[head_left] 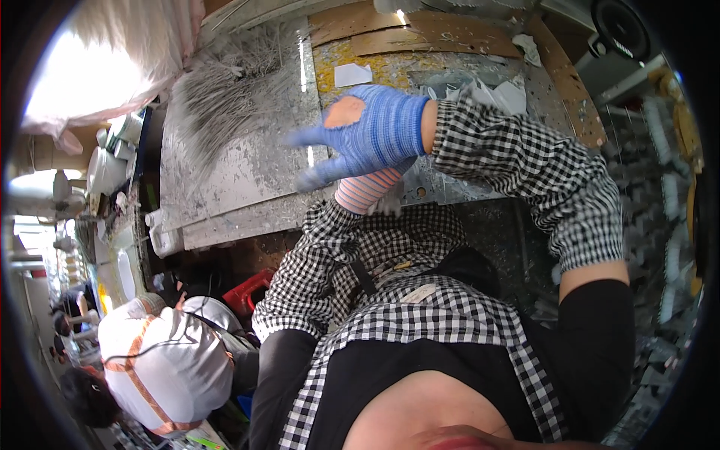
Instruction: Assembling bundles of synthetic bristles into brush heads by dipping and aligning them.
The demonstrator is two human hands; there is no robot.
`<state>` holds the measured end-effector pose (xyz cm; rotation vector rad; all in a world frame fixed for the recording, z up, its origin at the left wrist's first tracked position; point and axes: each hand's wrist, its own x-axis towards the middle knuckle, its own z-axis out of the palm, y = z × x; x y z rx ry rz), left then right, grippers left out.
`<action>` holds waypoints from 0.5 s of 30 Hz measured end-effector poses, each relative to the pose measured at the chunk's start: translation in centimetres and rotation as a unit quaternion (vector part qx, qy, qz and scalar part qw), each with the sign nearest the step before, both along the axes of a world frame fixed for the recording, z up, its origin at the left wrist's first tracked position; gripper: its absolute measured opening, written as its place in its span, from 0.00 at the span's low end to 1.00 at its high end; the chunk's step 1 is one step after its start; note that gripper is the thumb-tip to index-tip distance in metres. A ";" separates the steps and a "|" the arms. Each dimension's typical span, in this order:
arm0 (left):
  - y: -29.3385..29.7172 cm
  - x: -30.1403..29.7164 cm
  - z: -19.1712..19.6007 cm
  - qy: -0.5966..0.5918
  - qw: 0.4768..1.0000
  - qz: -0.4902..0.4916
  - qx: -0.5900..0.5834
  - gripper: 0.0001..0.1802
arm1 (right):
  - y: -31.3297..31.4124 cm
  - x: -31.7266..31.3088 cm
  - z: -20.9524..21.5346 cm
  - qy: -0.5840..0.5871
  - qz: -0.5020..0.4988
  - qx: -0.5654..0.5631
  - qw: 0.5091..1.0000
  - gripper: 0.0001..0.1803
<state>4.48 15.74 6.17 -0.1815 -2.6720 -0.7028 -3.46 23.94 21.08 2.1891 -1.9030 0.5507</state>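
My right hand [371,131] wears a blue knitted glove with an opening that shows skin on its back. It reaches leftward across my body, over the metal-grey worktop [247,180]. Its fingers are spread and a little smeared by motion, with nothing visible between them. Below it, my left hand [367,191] wears a pink, white and grey striped glove. Only its wrist part shows; the right hand covers its fingers. A spread bundle of thin grey strands [225,94] lies on the worktop ahead and to the left of both hands.
A white piece of paper [352,74] and clear plastic scraps [502,96] lie beyond my hands. Brown cardboard strips [439,43] line the back. At lower left, a person in a white top [165,364] is close by. A red object [249,291] sits below the table edge.
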 end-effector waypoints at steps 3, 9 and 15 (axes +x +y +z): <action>0.5 -0.2 -1.5 -0.166 0.954 0.000 0.250 0.39 | -2.5 0.5 1.5 -0.050 0.060 0.082 0.994 0.45; -0.5 -1.0 -1.8 0.213 0.963 0.010 -0.168 0.31 | -2.5 1.3 0.8 -0.073 0.136 0.058 0.986 0.47; -3.7 -0.6 0.4 0.220 0.947 -0.033 -0.233 0.34 | -2.7 1.4 4.2 -0.159 0.126 0.100 0.974 0.50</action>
